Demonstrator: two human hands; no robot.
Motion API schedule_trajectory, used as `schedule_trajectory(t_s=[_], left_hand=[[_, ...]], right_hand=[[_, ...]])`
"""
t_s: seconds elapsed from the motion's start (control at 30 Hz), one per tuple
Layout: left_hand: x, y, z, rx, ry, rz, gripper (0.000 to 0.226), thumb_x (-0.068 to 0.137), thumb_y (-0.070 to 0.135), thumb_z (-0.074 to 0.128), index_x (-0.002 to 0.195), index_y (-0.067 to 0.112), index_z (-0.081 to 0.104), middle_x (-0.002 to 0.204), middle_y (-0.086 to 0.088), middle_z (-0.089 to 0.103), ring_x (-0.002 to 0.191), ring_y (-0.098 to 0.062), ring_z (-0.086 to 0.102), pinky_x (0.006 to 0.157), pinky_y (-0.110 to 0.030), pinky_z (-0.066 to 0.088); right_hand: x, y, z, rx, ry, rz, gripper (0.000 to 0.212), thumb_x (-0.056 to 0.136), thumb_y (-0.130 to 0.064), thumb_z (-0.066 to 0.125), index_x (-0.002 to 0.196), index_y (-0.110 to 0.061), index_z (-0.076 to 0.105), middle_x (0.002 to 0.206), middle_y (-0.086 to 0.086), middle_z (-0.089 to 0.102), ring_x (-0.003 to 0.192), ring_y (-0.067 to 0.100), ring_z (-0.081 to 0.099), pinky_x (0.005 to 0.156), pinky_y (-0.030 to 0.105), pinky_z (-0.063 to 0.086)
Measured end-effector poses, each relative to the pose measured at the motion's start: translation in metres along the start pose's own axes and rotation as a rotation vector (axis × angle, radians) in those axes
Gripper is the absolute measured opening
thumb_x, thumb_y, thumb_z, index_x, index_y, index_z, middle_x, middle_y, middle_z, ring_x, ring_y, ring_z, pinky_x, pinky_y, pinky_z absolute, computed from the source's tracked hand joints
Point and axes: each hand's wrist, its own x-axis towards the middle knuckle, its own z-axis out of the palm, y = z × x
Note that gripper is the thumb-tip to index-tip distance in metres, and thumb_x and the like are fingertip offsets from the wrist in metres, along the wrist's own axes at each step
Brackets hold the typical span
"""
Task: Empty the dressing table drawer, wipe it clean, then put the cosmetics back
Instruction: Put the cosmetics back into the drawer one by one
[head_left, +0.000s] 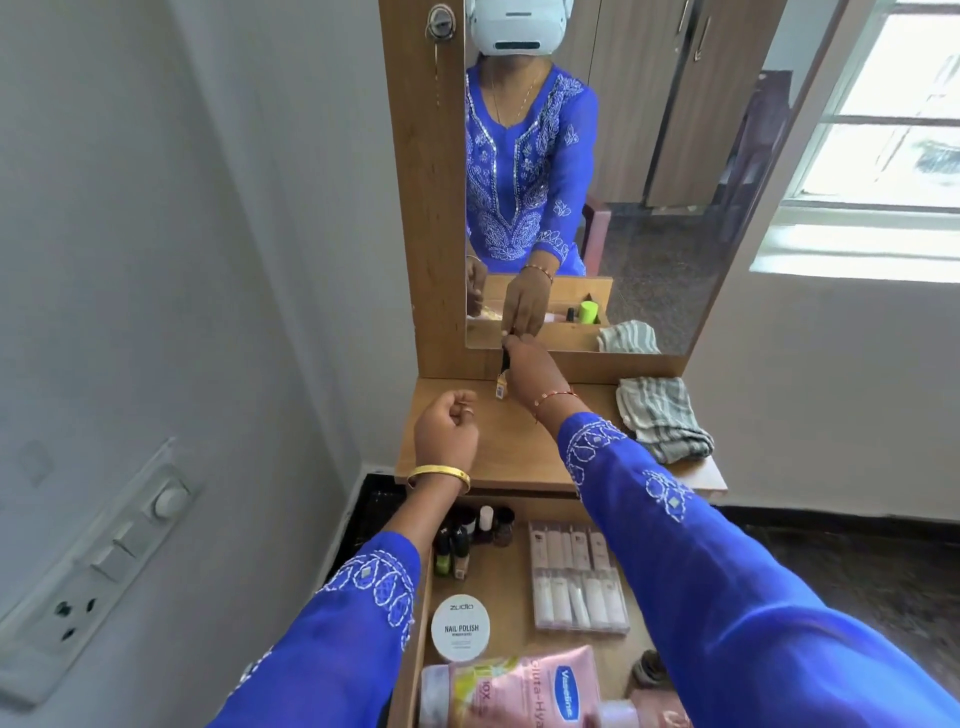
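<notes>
At the back of a wooden dressing-table top (511, 441), close under the mirror (675, 182), a person's right hand (527, 364) pinches a slim dark cosmetic stick (503, 370) between its fingertips, its pale tip pointing down and just at the surface; whether it already touches the wood cannot be told. At eight o'clock from it hovers the left hand (447, 428), fingers curled into a loose fist with nothing visible inside. A folded striped cloth (662, 418) lies at three o'clock on the same top, apart from both hands.

Below, at six o'clock, the open drawer (506, 587) is far from empty. A cluster of nail-polish bottles (475, 535) stands in its far left corner, a round white nail-polish remover tub (460, 627) sits nearer, a clear pack of pale tubes (576, 577) lies to its right, and a pink lotion bottle (514, 688) rests on its side along the near edge. A small dark item at four o'clock in the drawer is too dim to identify.

By this evidence the job is in its opening stage: emptying has barely begun, with the stick apparently among the first pieces moved up. The rest of the contents remain to be lifted out, the cloth lies untouched, and wiping and restocking all lie ahead.
</notes>
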Motion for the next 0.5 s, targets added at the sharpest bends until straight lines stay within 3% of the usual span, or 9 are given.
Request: schedule_trajectory(t_s=[0.07,0.17,0.27,0.37,0.43,0.5], left_hand=[[0.0,-0.001,0.001,0.002,-0.01,-0.021,0.019,0.089,0.008,0.05,0.099,0.016,0.064,0.075,0.009,0.056,0.069,-0.001,0.051,0.057,-0.008,0.035],[-0.002,-0.002,0.005,-0.055,-0.051,-0.09,0.021,0.089,0.009,0.048,0.102,0.016,0.063,0.084,0.003,0.061,0.084,-0.018,0.061,0.071,-0.023,0.048],[-0.007,-0.003,0.01,-0.114,-0.063,-0.164,0.025,0.092,0.013,0.044,0.111,0.015,0.06,0.103,-0.009,0.065,0.098,-0.031,0.061,0.085,-0.038,0.05],[-0.012,-0.009,0.012,-0.091,-0.007,-0.174,0.031,0.096,0.021,0.039,0.121,0.011,0.055,0.111,-0.015,0.064,0.102,-0.033,0.06,0.087,-0.039,0.047],[-0.016,-0.011,0.011,-0.216,-0.006,-0.232,0.031,0.098,0.027,0.035,0.107,0.008,0.059,0.091,-0.014,0.066,0.083,-0.03,0.063,0.077,-0.037,0.05],[-0.022,-0.012,0.01,-0.409,-0.043,-0.32,0.036,0.099,0.029,0.032,0.081,0.008,0.056,0.065,-0.01,0.06,0.052,-0.019,0.06,0.055,-0.029,0.052]], right_hand=[[-0.001,0.003,0.003,0.055,0.056,0.016,0.045,0.086,0.005,0.05,0.129,-0.003,0.044,0.121,0.02,0.055,0.11,0.033,0.055,0.09,0.035,0.044],[-0.011,0.008,0.006,0.189,0.153,0.037,0.026,0.087,0.002,0.047,0.111,-0.003,0.054,0.103,0.017,0.064,0.096,0.031,0.059,0.077,0.03,0.044],[-0.032,0.009,0.006,0.428,0.249,0.049,0.018,0.084,0.003,0.053,0.098,-0.006,0.059,0.095,0.01,0.067,0.089,0.023,0.061,0.076,0.023,0.043],[-0.06,0.004,0.004,0.708,0.269,0.059,0.025,0.082,0.006,0.057,0.08,-0.019,0.055,0.088,0.0,0.065,0.077,0.018,0.062,0.077,0.031,0.053],[-0.078,-0.001,0.004,0.844,0.231,0.061,0.031,0.082,0.006,0.059,0.076,-0.024,0.053,0.082,-0.004,0.063,0.072,0.018,0.064,0.072,0.034,0.056],[-0.091,-0.005,0.006,0.885,0.2,0.048,0.03,0.082,0.006,0.061,0.079,-0.024,0.055,0.08,-0.004,0.062,0.073,0.018,0.065,0.068,0.028,0.058]])
